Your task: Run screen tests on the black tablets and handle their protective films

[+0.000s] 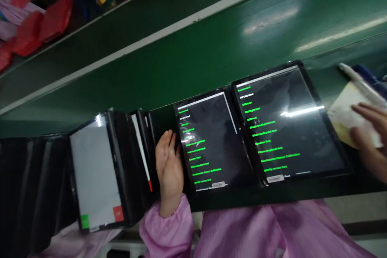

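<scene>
Left hand (169,167) was wide open, holding nothing, right up against a tablet (211,141) running a green test menu. Past that sat a second tablet (287,125), then the right hand (370,137), fingers lying on a white cloth (347,117), can't tell if actually gripping it.

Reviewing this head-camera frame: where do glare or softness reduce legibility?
Head view: a white streak of glare crosses the rightmost black-framed tablet; long pale reflections sheen the green conveyor belt; the small green screen text looks slightly soft.
</scene>
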`<state>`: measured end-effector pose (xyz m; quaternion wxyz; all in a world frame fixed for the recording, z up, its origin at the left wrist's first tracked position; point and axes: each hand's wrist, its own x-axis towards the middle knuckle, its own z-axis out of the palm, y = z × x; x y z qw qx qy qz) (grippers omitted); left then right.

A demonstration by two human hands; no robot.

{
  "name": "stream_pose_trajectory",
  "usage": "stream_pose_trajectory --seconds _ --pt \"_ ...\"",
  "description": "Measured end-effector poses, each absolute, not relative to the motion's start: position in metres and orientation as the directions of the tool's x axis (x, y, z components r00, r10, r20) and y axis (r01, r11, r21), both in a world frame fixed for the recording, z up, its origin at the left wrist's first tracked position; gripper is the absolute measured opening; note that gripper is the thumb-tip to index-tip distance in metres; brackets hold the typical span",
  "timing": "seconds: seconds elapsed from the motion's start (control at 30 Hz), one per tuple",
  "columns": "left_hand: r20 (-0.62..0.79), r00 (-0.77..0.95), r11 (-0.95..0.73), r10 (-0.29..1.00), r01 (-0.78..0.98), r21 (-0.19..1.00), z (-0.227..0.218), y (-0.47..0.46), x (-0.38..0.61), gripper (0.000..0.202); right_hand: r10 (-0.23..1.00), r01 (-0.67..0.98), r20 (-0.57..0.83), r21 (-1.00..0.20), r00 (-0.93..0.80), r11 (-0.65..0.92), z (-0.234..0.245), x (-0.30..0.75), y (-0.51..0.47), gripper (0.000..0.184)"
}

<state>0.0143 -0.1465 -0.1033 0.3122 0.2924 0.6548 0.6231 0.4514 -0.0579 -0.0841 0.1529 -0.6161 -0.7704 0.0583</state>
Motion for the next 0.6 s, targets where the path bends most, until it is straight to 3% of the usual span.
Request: stream_pose_trajectory --seconds 0.17,0.37,0.5,0.6 --pt "-0.065 -0.65 0.097 0.757 0.014 0.995 -0.102 -0.109 0.022 0.054 0.933 0.922 0.074 -0.145 -0.353 0.36 -0.112 0.489 -0.051 0.059" --pt "-0.098 -0.598 0.129 0.795 0.009 0.992 -0.111 -0.085 0.012 0.071 0.83 0.763 0.187 -0.328 -0.526 0.558 -0.101 0.539 -0.039 0.047" --pt "-0.1 -0.507 0.12 0.856 0.007 0.993 -0.11 -0.08 0.014 0.072 0.935 0.757 0.238 -0.551 -0.261 0.352 -0.084 0.5 -0.022 0.043" --pt "-0.088 -0.494 0.116 0.865 0.027 0.993 -0.108 -0.079 0.019 0.07 0.978 0.601 0.002 -0.789 -0.209 0.131 -0.083 0.45 0.005 0.067"
